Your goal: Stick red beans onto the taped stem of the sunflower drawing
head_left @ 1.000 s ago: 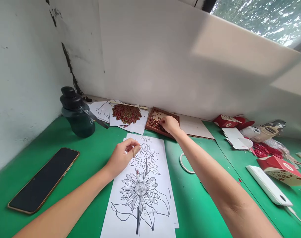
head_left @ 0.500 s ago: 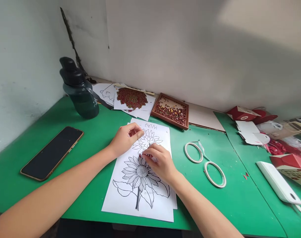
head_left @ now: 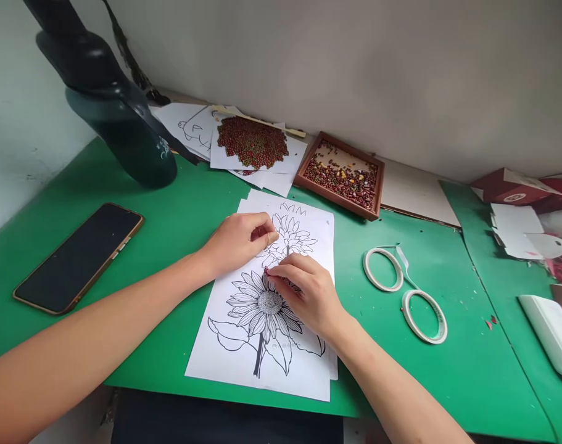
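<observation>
A sheet of paper (head_left: 216, 357) printed with a black-line sunflower (head_left: 243, 302) lies in front of me, with smaller flowers drawn above it. My right hand (head_left: 308, 293) reaches over the sunflower, thumb and finger pinched at a small red bean (head_left: 266, 270) by the tip of the top petal. Farther up the sheet, my left hand (head_left: 241, 243) rests at the left side with thumb and forefinger closed together. Whatever may be between those fingertips is too small to make out.
A wooden tray (head_left: 377, 197) of mixed beans sits behind the sheet, beside a bean-covered picture (head_left: 253, 142). Two rolls of white tape (head_left: 424, 317) lie to the right. At left are a phone (head_left: 79, 259) and a dark bottle (head_left: 123, 135); a white device (head_left: 551, 333) is far right.
The view has shifted closer, so things at the back appear larger. Both hands keep their pinched shapes over the sheet, and the red bean stays at the petal's tip by my right fingertips.
</observation>
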A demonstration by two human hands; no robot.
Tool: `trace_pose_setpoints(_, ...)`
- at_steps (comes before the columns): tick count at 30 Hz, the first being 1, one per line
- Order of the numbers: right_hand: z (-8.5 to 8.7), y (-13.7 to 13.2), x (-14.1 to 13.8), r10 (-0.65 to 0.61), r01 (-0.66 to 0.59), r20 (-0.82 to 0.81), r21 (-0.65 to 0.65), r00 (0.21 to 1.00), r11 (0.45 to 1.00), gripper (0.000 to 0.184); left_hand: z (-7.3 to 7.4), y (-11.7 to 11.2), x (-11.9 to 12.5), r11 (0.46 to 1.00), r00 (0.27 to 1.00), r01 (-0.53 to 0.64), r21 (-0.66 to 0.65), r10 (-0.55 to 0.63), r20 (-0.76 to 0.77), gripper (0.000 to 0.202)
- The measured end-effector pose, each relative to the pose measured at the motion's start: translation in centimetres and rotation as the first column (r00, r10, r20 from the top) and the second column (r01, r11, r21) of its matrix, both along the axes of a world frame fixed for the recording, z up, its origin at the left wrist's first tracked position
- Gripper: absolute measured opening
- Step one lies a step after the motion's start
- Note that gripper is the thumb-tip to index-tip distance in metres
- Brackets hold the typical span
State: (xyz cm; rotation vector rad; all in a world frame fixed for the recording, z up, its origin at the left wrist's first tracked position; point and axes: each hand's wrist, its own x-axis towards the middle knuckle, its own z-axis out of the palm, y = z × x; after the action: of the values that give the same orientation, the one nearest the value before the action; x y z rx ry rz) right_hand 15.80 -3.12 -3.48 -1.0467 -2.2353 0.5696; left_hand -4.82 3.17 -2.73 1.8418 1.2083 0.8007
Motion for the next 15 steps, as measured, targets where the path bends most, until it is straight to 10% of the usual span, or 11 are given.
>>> trace_pose_setpoints(15, 0.11, 0.13, -0.07, 0.016, -0.018, -0.048, -0.040, 0.999, 0.999, 0.010, -0.08, -0.03, -0.11, 1.000, 0.998, 0.011, 0.029, -0.009, -0.062, 0.011)
